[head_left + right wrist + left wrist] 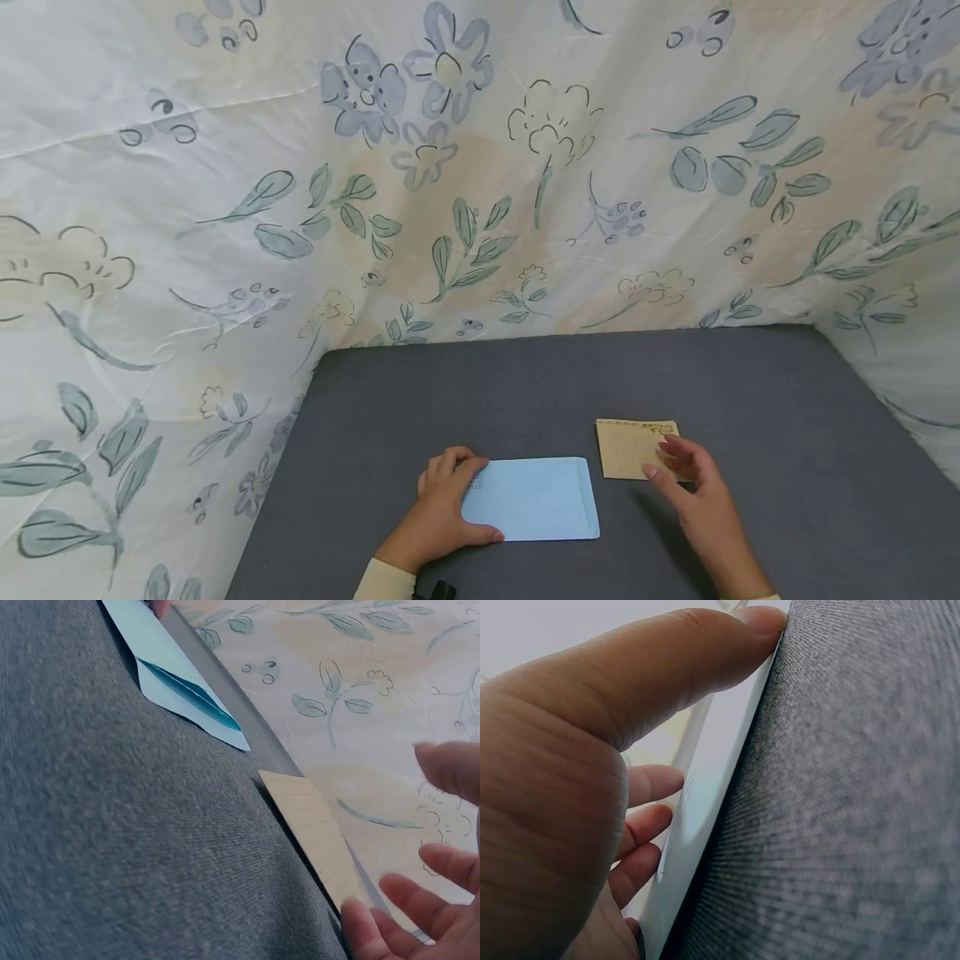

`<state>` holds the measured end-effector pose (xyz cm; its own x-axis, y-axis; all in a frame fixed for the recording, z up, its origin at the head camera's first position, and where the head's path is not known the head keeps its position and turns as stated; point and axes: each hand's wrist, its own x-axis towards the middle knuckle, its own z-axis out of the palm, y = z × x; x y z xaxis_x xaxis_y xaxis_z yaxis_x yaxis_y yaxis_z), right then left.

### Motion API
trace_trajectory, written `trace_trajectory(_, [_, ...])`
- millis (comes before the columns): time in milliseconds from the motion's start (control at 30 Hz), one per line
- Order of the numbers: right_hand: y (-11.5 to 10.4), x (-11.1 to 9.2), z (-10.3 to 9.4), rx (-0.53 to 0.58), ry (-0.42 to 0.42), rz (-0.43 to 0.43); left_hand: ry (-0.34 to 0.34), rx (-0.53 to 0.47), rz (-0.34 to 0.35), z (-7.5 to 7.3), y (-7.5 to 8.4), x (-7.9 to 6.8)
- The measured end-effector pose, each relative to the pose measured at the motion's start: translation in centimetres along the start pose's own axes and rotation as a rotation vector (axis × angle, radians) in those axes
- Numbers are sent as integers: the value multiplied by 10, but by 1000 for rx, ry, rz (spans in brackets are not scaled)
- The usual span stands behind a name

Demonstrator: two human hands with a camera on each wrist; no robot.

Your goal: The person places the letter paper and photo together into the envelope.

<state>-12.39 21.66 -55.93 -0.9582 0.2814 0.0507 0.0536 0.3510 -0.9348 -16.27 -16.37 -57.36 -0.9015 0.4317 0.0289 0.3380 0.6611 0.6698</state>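
Observation:
A light blue envelope (pixel 532 500) lies flat on the dark table, its flap end facing right. My left hand (pixel 442 512) grips its left end, thumb at the near edge and fingertips at the far one. From the left wrist, the thumb (pixel 697 656) and several fingers reach onto the envelope (pixel 705 772). To the right is a tan lined sheet of notepaper (pixel 624 450) with an ornate corner. Over its right side hovers my right hand (pixel 701 492), thumb and fingers apart and holding nothing. In the right wrist view the envelope's mouth (pixel 191 694) gapes slightly.
The table is covered in dark grey cloth (pixel 465 392). A white floral fabric (pixel 480 250) hangs behind it and along both sides. A small black object (pixel 442 591) shows by the left sleeve (pixel 384 581) at the bottom edge.

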Motion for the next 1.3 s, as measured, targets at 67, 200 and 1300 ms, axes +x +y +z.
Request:
trace_trajectory(67, [1,1,-2,-13,12,28,0,3,0,0,0,0])
trace_trajectory(200, [3,4,-6,-31,31,106,-1,5,-1,-1,1,-1])
trace_trajectory(1300, [3,35,0,-416,48,40,-15,-9,3,-4,1,0])
